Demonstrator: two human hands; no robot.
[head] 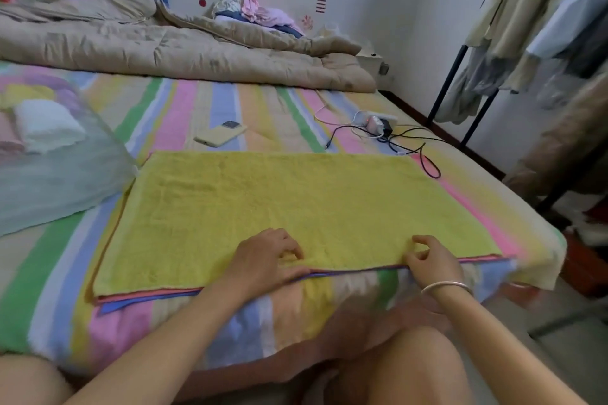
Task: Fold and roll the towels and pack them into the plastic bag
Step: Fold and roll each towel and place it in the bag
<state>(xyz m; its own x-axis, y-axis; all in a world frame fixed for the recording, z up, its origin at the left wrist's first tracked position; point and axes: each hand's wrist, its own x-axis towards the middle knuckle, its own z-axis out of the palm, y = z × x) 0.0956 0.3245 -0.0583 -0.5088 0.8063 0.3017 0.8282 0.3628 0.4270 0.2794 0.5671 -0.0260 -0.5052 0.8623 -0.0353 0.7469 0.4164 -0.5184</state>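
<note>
One yellow towel (296, 200) is lying flat on the striped bed (204, 102). The left hand (269, 256) and right hand (431, 260) are pinching its near hem, fingers curled. Risk: uneven pulling is likely skewing the fold, since the hands are sitting right of centre. Far left, the plastic bag (59, 181) is holding a rolled white towel (46, 128) and a pink towel (10, 141).

Lit softly and evenly, moderately bright, with a diffuse daylight look. Faint, soft-edged shadows under the left hand (268, 258) and right hand (432, 261) on the yellow towel (296, 200). Pale, slightly washed wall (394, 10) at 1 o'clock. Marked wide-angle bowing toward the edges, plain in the bed (541, 265) rim at 4 o'clock and the leaning clothes rack (450, 85) at 2 o'clock. Smeared and soft at 9 o'clock over the plastic bag (59, 181) and at 6 o'clock across the knees (411, 368); sharpest mid-frame.
</note>
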